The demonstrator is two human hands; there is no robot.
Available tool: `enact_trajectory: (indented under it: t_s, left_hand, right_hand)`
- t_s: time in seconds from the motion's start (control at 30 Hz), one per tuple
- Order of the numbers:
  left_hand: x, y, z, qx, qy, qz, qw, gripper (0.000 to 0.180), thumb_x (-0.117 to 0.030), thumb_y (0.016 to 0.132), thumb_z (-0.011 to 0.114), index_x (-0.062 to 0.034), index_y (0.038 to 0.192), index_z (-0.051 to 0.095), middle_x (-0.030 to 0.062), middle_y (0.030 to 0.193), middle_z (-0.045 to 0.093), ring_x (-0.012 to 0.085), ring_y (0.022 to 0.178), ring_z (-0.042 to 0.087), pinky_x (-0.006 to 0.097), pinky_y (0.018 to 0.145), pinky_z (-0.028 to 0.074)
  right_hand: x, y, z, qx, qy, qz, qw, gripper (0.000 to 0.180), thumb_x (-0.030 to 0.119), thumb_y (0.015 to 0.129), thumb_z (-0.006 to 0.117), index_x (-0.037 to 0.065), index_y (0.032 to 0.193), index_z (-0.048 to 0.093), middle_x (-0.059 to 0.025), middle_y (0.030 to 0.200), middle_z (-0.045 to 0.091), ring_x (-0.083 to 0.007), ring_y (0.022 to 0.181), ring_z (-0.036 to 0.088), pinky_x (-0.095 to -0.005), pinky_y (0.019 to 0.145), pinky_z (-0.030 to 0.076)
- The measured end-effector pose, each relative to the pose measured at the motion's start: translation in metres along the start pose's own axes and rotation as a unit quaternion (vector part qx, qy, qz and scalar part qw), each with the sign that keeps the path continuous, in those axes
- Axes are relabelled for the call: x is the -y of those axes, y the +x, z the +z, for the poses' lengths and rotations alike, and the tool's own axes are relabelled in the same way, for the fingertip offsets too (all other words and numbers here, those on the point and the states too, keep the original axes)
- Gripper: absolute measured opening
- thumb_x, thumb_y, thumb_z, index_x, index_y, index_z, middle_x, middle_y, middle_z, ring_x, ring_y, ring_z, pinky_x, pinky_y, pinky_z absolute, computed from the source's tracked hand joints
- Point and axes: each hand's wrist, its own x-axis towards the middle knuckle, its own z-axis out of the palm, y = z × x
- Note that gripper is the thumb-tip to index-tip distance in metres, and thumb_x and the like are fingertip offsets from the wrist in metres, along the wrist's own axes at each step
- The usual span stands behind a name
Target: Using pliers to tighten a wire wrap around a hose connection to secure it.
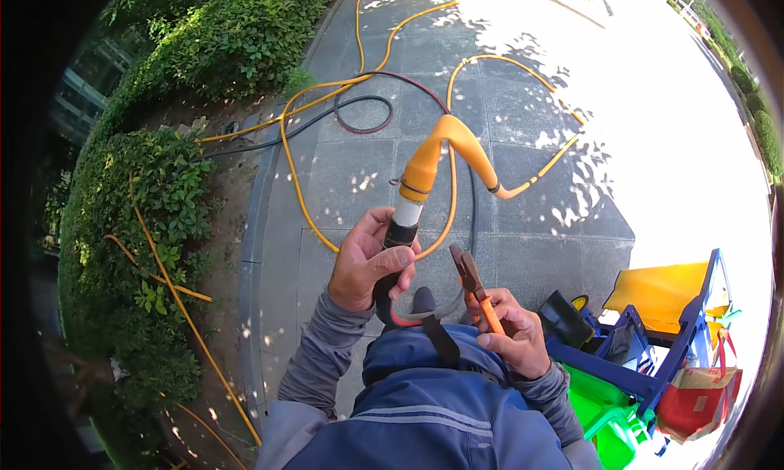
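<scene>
In front of me, my left hand [367, 262] is wrapped around a black hose fitting [399, 234]. A short white section [407, 213] joins its upper end to a wide yellow hose [420, 169], which folds over at the top and slopes down to the right. A thin dark wire [415, 190] circles the yellow hose near its end, with a small twist sticking out on the left. Lower right, my right hand [521, 335] grips pliers [471, 278] by their orange handles, jaws pointing up and apart from the hose. A greyish hose [445, 311] curves between my hands.
Yellow hose [294, 172] loops across the grey paving [351, 176], with a dark hose [363, 99] coiled among it. Hedges [220, 45] and a soil bed line the left. At right stands a blue cart [653, 384] with yellow panel, green bin [604, 405] and red bag [701, 400].
</scene>
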Motion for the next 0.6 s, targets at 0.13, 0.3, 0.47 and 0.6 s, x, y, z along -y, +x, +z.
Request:
enact_trajectory:
  t_s: [0.13, 0.3, 0.47, 0.6]
  left_hand:
    - [-0.029, 0.005, -0.025, -0.042, 0.037, 0.053, 0.997, 0.042, -0.015, 0.090, 0.074, 0.0033, 0.115, 0.045, 0.0174, 0.097, 0.059, 0.0171, 0.062, 0.064, 0.026, 0.046, 0.050]
    - [-0.038, 0.003, -0.050, -0.107, 0.073, 0.047, 0.991, 0.043, -0.010, 0.090, 0.076, 0.0058, 0.121, 0.052, 0.0177, 0.100, 0.067, 0.0153, 0.069, 0.067, 0.024, 0.051, 0.052]
    - [-0.039, 0.032, -0.047, -0.125, 0.146, 0.020, 0.981, 0.040, -0.008, 0.091, 0.074, 0.0041, 0.123, 0.054, 0.0141, 0.102, 0.070, 0.0131, 0.072, 0.067, 0.021, 0.053, 0.051]
    - [-0.029, 0.077, -0.041, -0.148, 0.188, -0.038, 0.970, 0.045, -0.018, 0.092, 0.076, 0.0033, 0.127, 0.057, 0.0075, 0.096, 0.071, 0.0090, 0.073, 0.066, 0.020, 0.056, 0.049]
  right_hand:
    - [0.006, 0.048, -0.005, 0.035, -0.010, -0.043, 0.998, 0.024, 0.001, 0.074, 0.082, 0.005, 0.090, 0.064, -0.0161, 0.133, 0.050, -0.0270, 0.130, 0.044, -0.0408, 0.109, 0.032]
    - [0.019, 0.107, -0.006, 0.089, 0.051, -0.051, 0.993, 0.033, 0.000, 0.074, 0.080, 0.006, 0.104, 0.066, -0.0203, 0.139, 0.051, -0.0305, 0.139, 0.039, -0.0446, 0.117, 0.024]
    - [0.023, 0.150, -0.018, 0.147, 0.223, 0.119, 0.956, 0.036, -0.004, 0.083, 0.069, -0.002, 0.118, 0.062, -0.0190, 0.127, 0.059, -0.0283, 0.117, 0.063, -0.0413, 0.098, 0.054]
    - [0.021, 0.203, -0.043, 0.164, 0.129, 0.132, 0.969, 0.030, -0.003, 0.087, 0.068, -0.004, 0.116, 0.061, -0.0133, 0.112, 0.066, -0.0200, 0.092, 0.068, -0.0323, 0.080, 0.059]
